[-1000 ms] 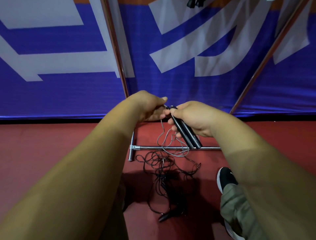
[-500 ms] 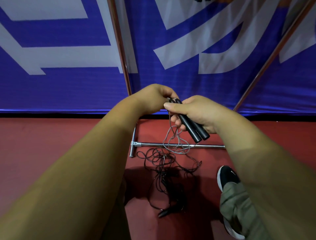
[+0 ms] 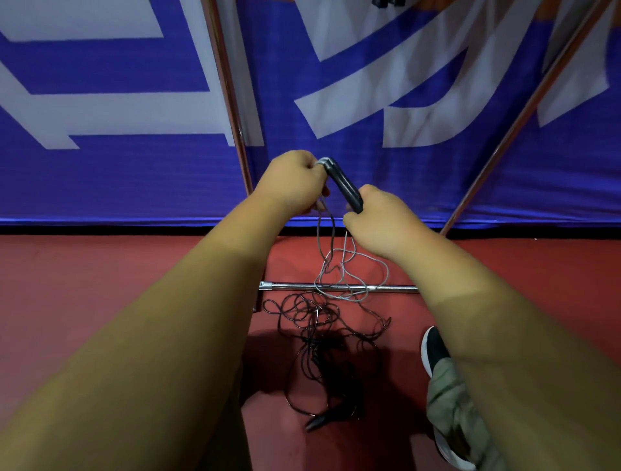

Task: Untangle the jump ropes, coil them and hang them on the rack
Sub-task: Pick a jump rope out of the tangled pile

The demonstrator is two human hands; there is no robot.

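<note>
Two black jump rope handles (image 3: 346,186) are held together between my hands, tilted up to the left. My left hand (image 3: 294,183) grips their upper end, where the grey rope is looped, and my right hand (image 3: 376,218) grips the lower end. The grey rope (image 3: 339,272) hangs down from my hands in loose loops to the floor. Below it a tangle of black ropes (image 3: 316,332) lies on the red floor, with one black handle (image 3: 319,422) at its near end. The rack's base bar (image 3: 336,287) runs across the floor under the grey loops.
Two slanted metal rack poles (image 3: 228,97) (image 3: 524,111) rise in front of a blue and white banner (image 3: 100,111). Something dark hangs at the top edge (image 3: 386,2). My foot in a black shoe (image 3: 433,349) stands right of the tangle.
Both hands have risen with the handles. My left hand now grips their upper end and my right hand has slid to the lower end. The grey rope has lifted further off the floor.
</note>
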